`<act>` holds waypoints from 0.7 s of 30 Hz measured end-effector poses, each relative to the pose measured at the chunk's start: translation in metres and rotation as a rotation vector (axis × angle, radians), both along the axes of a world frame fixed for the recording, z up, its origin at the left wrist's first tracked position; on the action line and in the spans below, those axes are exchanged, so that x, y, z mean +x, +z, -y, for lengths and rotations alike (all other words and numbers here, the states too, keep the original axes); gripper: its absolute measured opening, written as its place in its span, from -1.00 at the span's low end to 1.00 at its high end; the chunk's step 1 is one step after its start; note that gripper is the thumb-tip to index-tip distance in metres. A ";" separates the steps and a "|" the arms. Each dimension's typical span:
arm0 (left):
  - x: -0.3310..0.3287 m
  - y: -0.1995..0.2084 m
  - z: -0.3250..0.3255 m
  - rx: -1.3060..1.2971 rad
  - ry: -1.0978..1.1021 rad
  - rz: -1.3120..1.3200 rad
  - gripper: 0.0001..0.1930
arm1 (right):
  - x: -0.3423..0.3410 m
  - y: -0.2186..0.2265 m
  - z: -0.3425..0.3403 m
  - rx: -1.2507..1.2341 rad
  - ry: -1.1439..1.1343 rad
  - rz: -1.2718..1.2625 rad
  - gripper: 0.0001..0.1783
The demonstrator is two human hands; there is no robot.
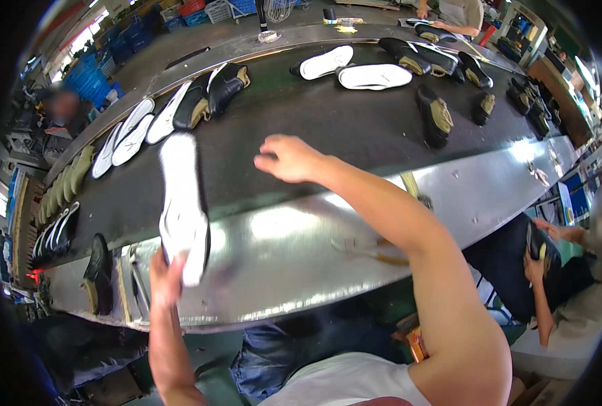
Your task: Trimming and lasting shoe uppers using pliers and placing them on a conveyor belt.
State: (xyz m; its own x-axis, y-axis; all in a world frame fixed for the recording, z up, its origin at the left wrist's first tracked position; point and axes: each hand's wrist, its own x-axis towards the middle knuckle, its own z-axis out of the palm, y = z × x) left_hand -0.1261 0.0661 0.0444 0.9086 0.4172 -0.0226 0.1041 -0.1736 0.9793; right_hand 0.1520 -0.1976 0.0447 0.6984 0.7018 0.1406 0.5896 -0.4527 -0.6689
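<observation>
White-soled shoe (182, 203) upright in left hand (167, 274); right hand (289, 158) outstretched over conveyor belt (328, 128).

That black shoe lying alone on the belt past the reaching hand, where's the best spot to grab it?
Probably around its middle, from above. The black shoe lies on its side on the dark belt, tan lining facing up, apart from its neighbours, so fingers fit round it. The right hand hovers nearest, open.

We see a factory hall: a grey concrete floor (199, 37), blue crates (91, 78) stacked by bright windows (84, 40) at left, and a long steel-edged counter (301, 237) reflecting overhead light.
</observation>
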 end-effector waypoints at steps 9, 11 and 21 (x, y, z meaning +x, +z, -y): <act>-0.265 -0.057 0.123 -0.054 -0.201 0.027 0.01 | -0.206 -0.042 0.164 -0.530 -0.299 0.407 -0.20; -0.294 -0.086 0.167 0.004 -0.246 -0.225 -0.04 | -0.227 -0.050 0.187 -0.427 -0.273 0.450 -0.18; -0.217 -0.152 0.272 0.550 -0.583 -0.552 -0.03 | -0.336 -0.017 0.268 -0.448 -0.163 0.453 -0.59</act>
